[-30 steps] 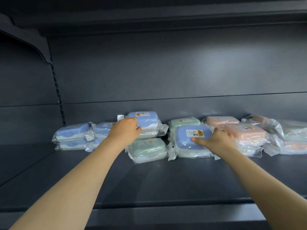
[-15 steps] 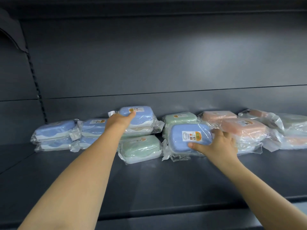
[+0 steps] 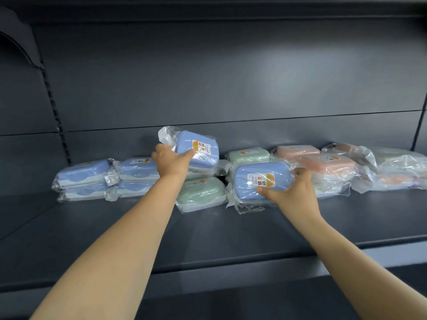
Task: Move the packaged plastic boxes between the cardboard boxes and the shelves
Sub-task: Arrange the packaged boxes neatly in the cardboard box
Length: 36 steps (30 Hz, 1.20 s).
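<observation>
Two packs are in hand: left hand [image 3: 169, 161] grips a tilted blue box [image 3: 198, 150] above the row, right hand [image 3: 293, 192] clutches a second blue box [image 3: 262, 179] low over the shelf [image 3: 208, 239]; many others lie there, so much seems left

blue wrapped box [image 3: 203, 155] tilts on edge in the left hand [image 3: 171, 161]; second blue box [image 3: 261, 174], label up, in the right hand [image 3: 298, 195]; green box [image 3: 201, 194] lies flat just below the left grip.

Bare left hand [image 3: 172, 161], bare right hand [image 3: 293, 192]
</observation>
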Tool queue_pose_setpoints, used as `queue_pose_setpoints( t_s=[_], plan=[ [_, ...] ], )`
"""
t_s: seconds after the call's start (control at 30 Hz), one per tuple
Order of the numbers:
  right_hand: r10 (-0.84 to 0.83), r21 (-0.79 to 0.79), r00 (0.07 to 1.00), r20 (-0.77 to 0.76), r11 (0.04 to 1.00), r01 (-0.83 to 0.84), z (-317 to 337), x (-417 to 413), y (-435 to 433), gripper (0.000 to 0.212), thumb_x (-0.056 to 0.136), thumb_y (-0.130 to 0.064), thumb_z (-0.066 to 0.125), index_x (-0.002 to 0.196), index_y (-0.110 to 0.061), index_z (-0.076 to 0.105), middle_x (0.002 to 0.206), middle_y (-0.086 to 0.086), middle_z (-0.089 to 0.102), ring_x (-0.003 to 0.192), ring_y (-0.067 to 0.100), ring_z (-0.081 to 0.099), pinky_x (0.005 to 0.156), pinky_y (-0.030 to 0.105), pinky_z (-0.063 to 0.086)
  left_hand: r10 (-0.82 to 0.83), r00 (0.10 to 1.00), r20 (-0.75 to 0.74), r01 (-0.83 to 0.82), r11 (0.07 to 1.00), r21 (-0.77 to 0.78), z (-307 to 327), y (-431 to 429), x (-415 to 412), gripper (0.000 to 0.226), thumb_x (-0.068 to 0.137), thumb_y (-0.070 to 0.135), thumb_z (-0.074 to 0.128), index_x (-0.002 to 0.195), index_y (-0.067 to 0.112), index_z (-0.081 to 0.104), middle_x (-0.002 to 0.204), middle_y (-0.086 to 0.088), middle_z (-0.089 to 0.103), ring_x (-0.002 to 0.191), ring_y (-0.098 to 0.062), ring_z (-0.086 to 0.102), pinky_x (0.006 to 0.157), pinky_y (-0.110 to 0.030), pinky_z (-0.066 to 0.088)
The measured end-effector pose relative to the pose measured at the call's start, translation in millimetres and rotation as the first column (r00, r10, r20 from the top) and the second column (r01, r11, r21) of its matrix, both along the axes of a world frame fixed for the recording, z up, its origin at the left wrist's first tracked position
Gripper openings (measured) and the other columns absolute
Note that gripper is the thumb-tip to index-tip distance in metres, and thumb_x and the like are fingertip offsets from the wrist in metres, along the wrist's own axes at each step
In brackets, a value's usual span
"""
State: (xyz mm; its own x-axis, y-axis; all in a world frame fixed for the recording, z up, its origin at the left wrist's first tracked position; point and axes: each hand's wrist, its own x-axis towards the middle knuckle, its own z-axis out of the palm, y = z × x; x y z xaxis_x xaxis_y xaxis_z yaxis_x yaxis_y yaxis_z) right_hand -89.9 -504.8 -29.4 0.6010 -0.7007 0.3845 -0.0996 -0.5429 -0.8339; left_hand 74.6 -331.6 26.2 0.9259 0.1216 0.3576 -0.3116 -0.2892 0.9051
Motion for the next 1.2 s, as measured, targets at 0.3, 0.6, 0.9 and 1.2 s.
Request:
queue_pose_setpoints(
  t_s=[0.3, 0.6, 0.9, 1.2],
  plan=[
    [0.072, 0.139, 0.989, 0.128, 0.986, -0.09, -5.5, -65.7, 32.5, 0.1, 0.066, -0.039, 0.084, 0.144, -0.016, 0.026, 0.145, 0.003, 0.035, 0.133, 0.02, 0.035, 0.1, 0.028, 0.031, -0.173, 0.985, 0.023, 0.171, 0.932, -0.318, -16.9, 58.9, -77.0, 0.061, 0.065, 0.042, 0.076, 0.106, 0.019, 0.038, 0.117, -0.004, 0.056, 0.104, -0.024, 0.061, 0.092, -0.046, 0.051],
    [0.212, 0.162, 0.975, 0.064, 0.962, -0.22, -49.6, -160.7, 65.5, 0.111, 0.034, -0.089, 0.065, 0.122, -0.022, 0.056, 0.122, 0.004, 0.057, 0.107, 0.02, 0.06, 0.097, 0.043, 0.047, -0.137, 0.989, -0.056, 0.092, 0.867, -0.49, -72.7, 145.2, -227.3, 0.055, 0.076, 0.027, 0.078, 0.117, 0.019, 0.042, 0.125, 0.0, 0.055, 0.101, -0.014, 0.064, 0.082, -0.031, 0.054],
    [0.425, 0.315, 0.891, -0.158, 0.877, -0.362, -185.2, -238.0, 97.5, 0.091, 0.04, -0.084, 0.071, 0.109, -0.025, 0.062, 0.119, 0.005, 0.059, 0.111, 0.023, 0.058, 0.094, 0.044, 0.05, -0.18, 0.912, -0.368, -0.032, 0.864, -0.502, -199.4, 192.4, -355.2, 0.004, 0.088, 0.017, 0.064, 0.092, 0.019, 0.063, 0.094, 0.0, 0.069, 0.085, -0.008, 0.066, 0.063, -0.013, 0.055],
    [0.454, 0.435, 0.627, -0.633, 0.879, -0.196, -334.0, -289.3, 159.1, 0.077, 0.076, -0.04, 0.076, 0.132, -0.002, 0.04, 0.129, 0.011, 0.037, 0.1, 0.021, 0.042, 0.072, 0.027, 0.035, -0.174, 0.657, -0.733, -0.258, 0.862, -0.436, -360.5, 250.6, -397.9, 0.021, 0.085, 0.013, 0.068, 0.104, 0.015, 0.06, 0.11, -0.007, 0.067, 0.104, -0.019, 0.062, 0.1, -0.032, 0.044]
  ],
)
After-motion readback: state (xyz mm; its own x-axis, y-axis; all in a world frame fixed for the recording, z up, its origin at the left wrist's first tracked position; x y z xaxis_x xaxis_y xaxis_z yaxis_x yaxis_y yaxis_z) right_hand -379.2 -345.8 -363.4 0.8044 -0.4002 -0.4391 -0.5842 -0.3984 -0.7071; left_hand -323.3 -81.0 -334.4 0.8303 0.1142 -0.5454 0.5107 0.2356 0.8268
